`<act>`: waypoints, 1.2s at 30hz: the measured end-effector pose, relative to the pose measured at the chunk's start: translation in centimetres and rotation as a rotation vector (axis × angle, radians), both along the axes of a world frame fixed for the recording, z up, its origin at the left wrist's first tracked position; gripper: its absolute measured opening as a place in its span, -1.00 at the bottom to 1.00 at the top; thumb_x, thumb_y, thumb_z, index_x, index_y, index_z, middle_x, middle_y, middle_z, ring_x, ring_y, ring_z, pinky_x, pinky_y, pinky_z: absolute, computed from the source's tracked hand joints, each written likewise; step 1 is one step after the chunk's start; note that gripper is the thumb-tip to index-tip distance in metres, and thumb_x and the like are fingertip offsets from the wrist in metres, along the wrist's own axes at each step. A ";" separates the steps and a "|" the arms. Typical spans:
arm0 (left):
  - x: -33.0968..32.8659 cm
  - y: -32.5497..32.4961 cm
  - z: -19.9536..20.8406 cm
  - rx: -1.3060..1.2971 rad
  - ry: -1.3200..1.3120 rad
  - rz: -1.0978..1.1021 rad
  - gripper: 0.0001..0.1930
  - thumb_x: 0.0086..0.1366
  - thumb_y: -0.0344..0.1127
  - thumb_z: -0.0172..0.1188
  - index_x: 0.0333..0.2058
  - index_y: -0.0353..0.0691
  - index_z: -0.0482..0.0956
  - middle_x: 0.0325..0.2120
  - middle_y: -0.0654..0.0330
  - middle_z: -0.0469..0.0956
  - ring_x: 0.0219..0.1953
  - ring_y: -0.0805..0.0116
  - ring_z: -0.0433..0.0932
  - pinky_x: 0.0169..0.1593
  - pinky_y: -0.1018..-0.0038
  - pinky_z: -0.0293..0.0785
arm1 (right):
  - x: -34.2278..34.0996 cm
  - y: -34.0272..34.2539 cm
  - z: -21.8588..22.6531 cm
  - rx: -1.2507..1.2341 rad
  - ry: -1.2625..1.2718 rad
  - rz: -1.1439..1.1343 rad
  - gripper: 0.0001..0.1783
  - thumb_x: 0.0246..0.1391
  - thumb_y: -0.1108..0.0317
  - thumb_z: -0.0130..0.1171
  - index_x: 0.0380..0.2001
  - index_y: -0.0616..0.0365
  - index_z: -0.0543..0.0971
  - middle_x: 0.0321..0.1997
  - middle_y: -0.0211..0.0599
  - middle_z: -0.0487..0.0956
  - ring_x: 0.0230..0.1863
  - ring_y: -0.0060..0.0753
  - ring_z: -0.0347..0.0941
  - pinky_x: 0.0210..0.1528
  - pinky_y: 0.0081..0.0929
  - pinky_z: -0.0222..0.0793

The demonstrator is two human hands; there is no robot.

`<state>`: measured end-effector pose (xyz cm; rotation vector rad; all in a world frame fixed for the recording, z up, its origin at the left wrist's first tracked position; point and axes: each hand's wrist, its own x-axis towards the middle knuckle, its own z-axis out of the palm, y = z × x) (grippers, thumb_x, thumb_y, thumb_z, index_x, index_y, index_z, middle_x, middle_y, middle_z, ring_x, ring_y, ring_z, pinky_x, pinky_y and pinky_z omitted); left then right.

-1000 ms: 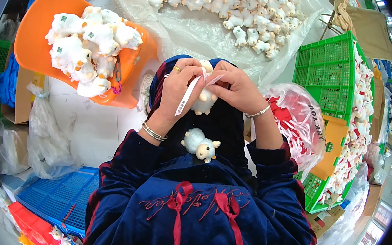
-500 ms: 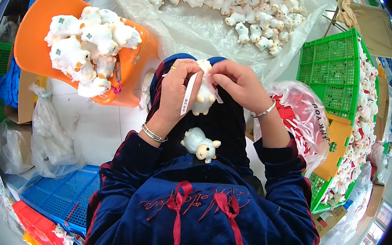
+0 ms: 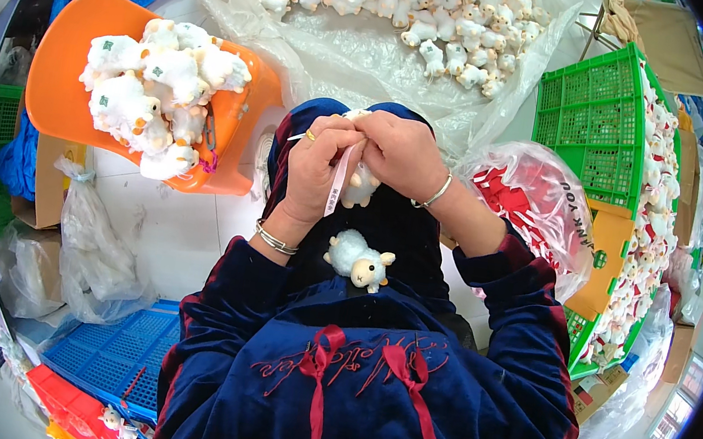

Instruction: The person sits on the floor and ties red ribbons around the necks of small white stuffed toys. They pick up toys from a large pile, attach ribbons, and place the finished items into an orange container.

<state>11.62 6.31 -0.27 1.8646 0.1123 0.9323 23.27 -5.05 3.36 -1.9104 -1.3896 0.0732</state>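
Observation:
Above my knees, my left hand [image 3: 321, 162] is closed, pinching a narrow white printed ribbon [image 3: 337, 187] whose loose end hangs down. My right hand [image 3: 405, 151] meets it, fingers bent and pressed together at the ribbon near the neck of a white plush sheep [image 3: 362, 189]. The hands cover most of this sheep; its lower body and feet show beneath them. What exactly the right fingertips grip is hidden. Closer to me, a second plush sheep [image 3: 359, 259], pale with a cream face, lies on my lap, touched by neither hand.
Several plush sheep [image 3: 142, 90] are heaped on an orange chair [image 3: 65, 66] at left. Beyond my knees, more lie on plastic sheeting [image 3: 328, 61]. At right stand a bag of red pieces [image 3: 519, 197] and a green crate [image 3: 582, 117]. A blue crate [image 3: 117, 348] sits lower left.
My right hand has moved left and inward, joining the left fingertips and covering the sheep's upper body. The sheep on my lap stays put.

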 end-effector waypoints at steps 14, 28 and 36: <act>-1.2 0.7 0.4 0.036 0.070 -0.042 -0.82 0.18 -0.58 0.38 -0.29 -0.25 0.58 -0.25 0.15 0.59 -0.34 0.35 0.60 -0.31 0.50 0.56 | 5.6 -2.2 2.4 -0.234 0.499 0.281 -0.77 0.22 0.29 0.23 -0.34 0.29 0.60 -0.18 -0.28 0.60 -0.27 -0.37 0.50 -0.21 -0.45 0.42; -2.6 1.7 1.1 0.125 0.112 -0.074 -0.85 0.16 -0.57 0.39 -0.36 -0.24 0.59 -0.30 0.18 0.55 -0.30 0.31 0.57 -0.22 0.46 0.53 | 3.1 -0.8 -0.4 0.006 1.149 0.098 -0.73 0.39 0.28 0.13 -0.43 0.15 0.47 -0.51 -0.50 0.52 -0.52 -0.75 0.30 -0.48 -0.71 0.22; -3.0 1.7 1.5 -0.044 0.222 -0.056 -0.88 0.20 -0.55 0.37 -0.31 -0.26 0.64 -0.38 0.15 0.62 -0.34 0.29 0.60 -0.22 0.46 0.52 | 1.5 -1.0 -0.5 -0.050 0.650 0.124 -0.80 0.18 0.35 0.31 -0.36 0.19 0.49 -0.47 -0.44 0.45 -0.46 -0.59 0.33 -0.39 -0.53 0.32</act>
